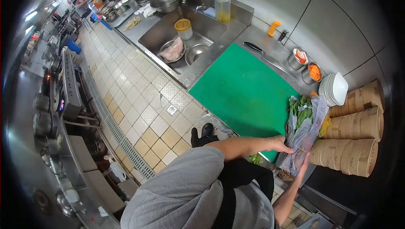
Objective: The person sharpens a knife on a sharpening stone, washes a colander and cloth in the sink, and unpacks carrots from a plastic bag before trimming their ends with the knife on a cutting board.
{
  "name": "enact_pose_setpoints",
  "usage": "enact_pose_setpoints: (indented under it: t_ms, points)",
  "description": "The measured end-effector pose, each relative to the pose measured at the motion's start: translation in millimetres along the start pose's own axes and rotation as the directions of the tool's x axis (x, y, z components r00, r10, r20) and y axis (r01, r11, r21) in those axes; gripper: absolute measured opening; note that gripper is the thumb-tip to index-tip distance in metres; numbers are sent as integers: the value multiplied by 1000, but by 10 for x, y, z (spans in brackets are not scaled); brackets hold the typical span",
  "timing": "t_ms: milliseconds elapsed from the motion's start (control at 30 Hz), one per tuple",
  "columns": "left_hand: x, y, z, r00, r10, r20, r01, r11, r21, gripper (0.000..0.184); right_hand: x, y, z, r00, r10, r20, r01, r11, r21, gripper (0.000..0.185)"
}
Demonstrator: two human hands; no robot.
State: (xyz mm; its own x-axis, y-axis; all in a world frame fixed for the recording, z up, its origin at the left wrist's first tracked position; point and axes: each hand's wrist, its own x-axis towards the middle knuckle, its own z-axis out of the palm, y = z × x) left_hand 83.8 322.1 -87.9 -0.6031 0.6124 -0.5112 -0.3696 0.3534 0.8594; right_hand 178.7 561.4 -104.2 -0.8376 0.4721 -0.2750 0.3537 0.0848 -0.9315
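A bundle of green leaves [301, 110] lies in a crumpled, greyish-purple wrapping [298, 144] at the right end of the green cutting board [244, 87]. My left hand [278, 144] is closed on the near part of the wrapping, thumb and fingers against it. Lower down, my right hand [302, 169] grips the wrapping's edge beside the bamboo steamers; some of its fingers are hidden. Brown stems or roots [284, 175] stick out at the bundle's lower end.
Stacked bamboo steamers [346, 157] and white dishes [333, 89] stand right of the bundle. A knife [263, 55] and metal containers [313, 73] are behind the board. The sink [158, 33] holds a lidded tub [184, 28] and bowls. Another person [81, 7] is far back.
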Motion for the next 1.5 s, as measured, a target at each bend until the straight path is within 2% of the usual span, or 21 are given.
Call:
enact_pose_setpoints:
  t_ms: [133,267,433,500,567,633,667,700,733,767,800,833,900,933,1033,1100,1233,1333,1400,1467,1500]
  points:
    - [-72,83,-38,997,-55,53,55,998,2,114,-96,-194,59,989,125,79,-129,991,46,79]
    - [-76,220,-14,991,-93,93,102,991,-92,113,-229,-417,243,998,58,10,-58,993,104,75]
    - [-243,395,-21,989,-132,69,145,958,-248,108,-167,-416,114,997,-37,72,28,990,135,67]
    - [-295,416,34,992,123,26,-114,967,-229,106,-177,-424,81,993,-67,97,47,979,196,65]
    - [-495,515,26,989,145,-30,-148,966,-212,105,-210,-422,36,971,-239,24,229,951,208,59]
    - [-778,635,-88,978,155,-138,-200,883,-424,100,-68,-278,-77,966,-240,93,214,950,227,56]
    - [-782,594,-164,972,197,-125,-233,785,-574,105,-8,-165,-3,949,-313,44,291,920,260,56]
    - [-802,549,-224,971,195,-136,-237,791,-565,105,38,-58,61,925,-379,-10,365,884,291,57]
    - [-822,508,-266,953,216,-213,-300,771,-562,107,17,-85,186,924,-381,-5,365,881,301,57]
    - [-852,491,-314,927,239,-288,-365,748,-555,109,-114,-312,448,933,-349,87,276,850,449,58]
    - [-1005,540,-453,946,212,-244,-323,637,-700,113,-244,-522,672,926,-329,185,169,799,576,60]
    - [-1094,544,-567,961,118,-251,-270,609,-746,107,-357,-679,832,921,-337,193,170,797,580,60]
    - [-1213,410,-791,946,292,-140,-287,560,-777,98,-496,-926,1120,819,-457,346,242,823,514,61]
    - [-1253,366,-862,942,295,-158,-304,557,-773,98,-505,-956,1193,834,-449,320,348,879,325,61]
    - [-1311,26,-1097,921,328,-212,-382,641,-666,84,411,217,1147,778,-542,319,556,830,54,64]
    - [-1828,177,-1261,815,533,-227,-478,397,-783,85,-198,-696,1731,868,-359,342,324,933,157,64]
    - [-2440,-3,-1730,737,553,-387,-634,370,-679,85,-835,-1462,2563,758,-357,546,249,932,264,64]
    - [-2939,-300,-2278,747,406,-526,-663,397,-635,83,-1052,-1693,3356,687,-355,634,261,935,241,67]
    - [-3288,-578,-2596,748,320,-581,-664,368,-651,79,-1253,-1723,3856,483,-267,834,-13,950,311,67]
    - [-3573,-896,-2894,716,213,-665,-693,329,-641,65,-1454,-1637,4409,566,-208,798,40,973,226,66]
    - [-3709,-1088,-3056,735,159,-659,-669,322,-670,60,-1575,-1730,4611,528,-242,814,190,968,165,64]
